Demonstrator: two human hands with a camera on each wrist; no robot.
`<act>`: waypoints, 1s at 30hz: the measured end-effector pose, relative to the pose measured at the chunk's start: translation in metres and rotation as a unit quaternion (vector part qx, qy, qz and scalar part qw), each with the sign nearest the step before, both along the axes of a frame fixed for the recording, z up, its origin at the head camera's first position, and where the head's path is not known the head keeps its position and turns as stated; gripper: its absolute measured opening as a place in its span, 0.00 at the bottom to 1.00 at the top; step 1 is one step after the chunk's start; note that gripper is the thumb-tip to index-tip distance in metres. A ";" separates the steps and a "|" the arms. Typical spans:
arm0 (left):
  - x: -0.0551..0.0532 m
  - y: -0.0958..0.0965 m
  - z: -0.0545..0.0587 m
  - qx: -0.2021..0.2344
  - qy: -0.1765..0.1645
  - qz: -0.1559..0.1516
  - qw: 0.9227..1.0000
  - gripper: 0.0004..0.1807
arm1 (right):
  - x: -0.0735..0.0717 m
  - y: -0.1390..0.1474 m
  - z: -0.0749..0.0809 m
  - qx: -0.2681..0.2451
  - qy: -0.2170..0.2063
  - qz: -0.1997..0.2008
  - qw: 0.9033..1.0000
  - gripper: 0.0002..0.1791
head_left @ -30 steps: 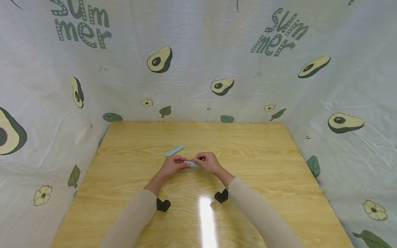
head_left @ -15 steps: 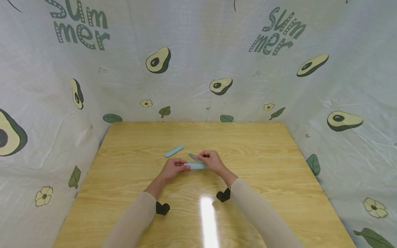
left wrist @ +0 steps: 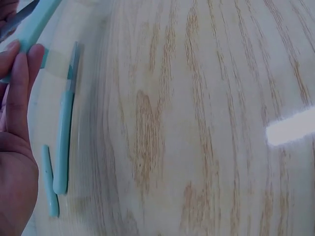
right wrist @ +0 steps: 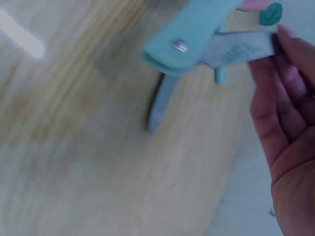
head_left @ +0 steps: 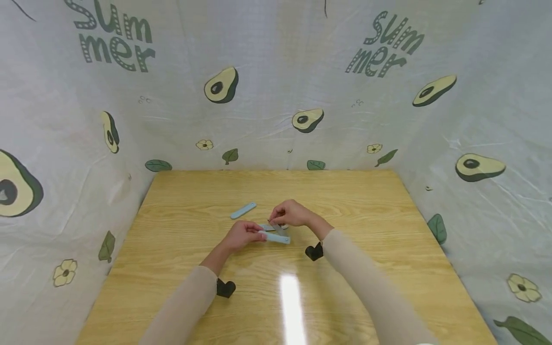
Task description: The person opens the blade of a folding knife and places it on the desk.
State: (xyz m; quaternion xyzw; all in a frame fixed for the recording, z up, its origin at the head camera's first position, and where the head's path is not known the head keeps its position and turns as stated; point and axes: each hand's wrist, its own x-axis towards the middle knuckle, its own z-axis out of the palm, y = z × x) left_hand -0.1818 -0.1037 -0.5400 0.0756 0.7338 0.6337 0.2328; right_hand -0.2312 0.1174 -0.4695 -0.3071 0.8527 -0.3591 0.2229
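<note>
My left hand [head_left: 243, 235] grips the light blue handle [head_left: 277, 237] of a folding knife by its left end, between thumb and fingers. From the pivot screw at the other end, the metal blade [right wrist: 241, 49] stands swung partly out. My right hand [head_left: 291, 213] pinches the blade's tip between thumb and fingers, as the right wrist view shows. Behind the held knife, a second knife [left wrist: 64, 132] with a matching handle lies on the table, its blade extended. Beyond that is a shorter light blue piece [head_left: 243, 211], resembling a folded knife, with no blade showing.
The wooden table [head_left: 207, 191] reaches back to a pale curtain [head_left: 263, 57] printed with avocados and leaves, which also hangs at both sides. A bright light reflection lies on the tabletop in front of the hands.
The blade has swung farther out from the held handle. My right hand has moved up and away from the handle with the blade's tip. The handle has tilted, uncovering the second knife behind it.
</note>
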 end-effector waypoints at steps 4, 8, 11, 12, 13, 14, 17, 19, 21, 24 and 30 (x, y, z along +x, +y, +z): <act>0.000 0.001 0.000 0.009 -0.003 -0.017 1.000 0.11 | -0.005 -0.002 0.011 0.045 0.006 0.062 0.997 0.02; 0.000 -0.001 0.001 0.005 0.008 -0.012 1.000 0.09 | -0.007 0.000 0.017 0.053 0.016 0.061 0.997 0.03; 0.000 -0.006 0.003 0.002 0.018 0.017 1.000 0.09 | -0.006 0.006 0.017 0.021 0.007 0.002 1.000 0.04; -0.001 -0.008 0.003 0.007 0.019 0.028 0.999 0.09 | -0.005 0.009 0.017 0.003 -0.003 -0.022 1.000 0.04; -0.001 -0.010 0.003 0.016 0.019 0.038 0.999 0.09 | -0.004 0.012 0.016 -0.017 -0.014 -0.043 0.999 0.04; -0.001 -0.013 0.002 0.026 0.019 0.046 0.998 0.09 | -0.003 0.015 0.014 -0.039 -0.028 -0.062 0.997 0.04; -0.002 -0.020 0.000 0.062 0.017 0.061 0.996 0.09 | 0.001 0.024 0.008 -0.101 -0.060 -0.100 0.988 0.05; -0.002 -0.023 -0.001 0.083 0.021 0.066 0.994 0.09 | 0.004 0.030 0.002 -0.133 -0.075 -0.117 0.981 0.05; -0.002 -0.026 -0.002 0.099 0.029 0.072 0.992 0.10 | 0.006 0.036 -0.005 -0.169 -0.097 -0.134 0.971 0.05; -0.001 -0.028 -0.002 0.134 0.038 0.085 0.987 0.10 | 0.012 0.043 -0.018 -0.233 -0.142 -0.173 0.946 0.05; 0.002 -0.029 -0.001 0.186 0.038 0.124 0.974 0.03 | 0.031 0.045 -0.047 -0.345 -0.182 -0.228 0.892 0.06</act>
